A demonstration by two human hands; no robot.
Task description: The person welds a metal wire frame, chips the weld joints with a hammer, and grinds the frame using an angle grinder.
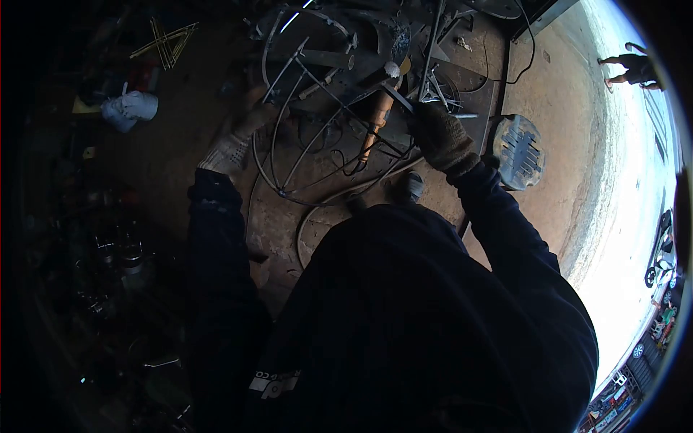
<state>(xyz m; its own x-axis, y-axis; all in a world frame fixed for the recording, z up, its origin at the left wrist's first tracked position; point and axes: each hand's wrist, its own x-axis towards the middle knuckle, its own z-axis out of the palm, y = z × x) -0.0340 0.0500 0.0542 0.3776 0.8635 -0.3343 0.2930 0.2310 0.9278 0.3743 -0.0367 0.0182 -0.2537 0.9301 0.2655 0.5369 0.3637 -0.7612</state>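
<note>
A round frame of thin metal rods (280, 192), with spokes crossing inside its ring, stands tilted in front of me. At its left side is my left hand (242, 137) in a knitted glove, fingers closed around the rim; the fingertips are in shadow. My right hand (442, 137), also gloved, is closed on a flat metal bar (398, 98) whose end points up and left toward the frame. Between my hands lies an orange angle grinder (377, 121), partly behind the rods. Just above it is a dark cylinder with a pale, rough end (391, 70).
A worn plastic stool seat (518, 151) stands at right. Cables (302, 229) run across the brown floor near my shoe (411, 186). Thin yellow rods (167, 43) and a whitish bundle (130, 110) lie left. Metal scraps crowd the top; a person (639, 70) is outside, far right.
</note>
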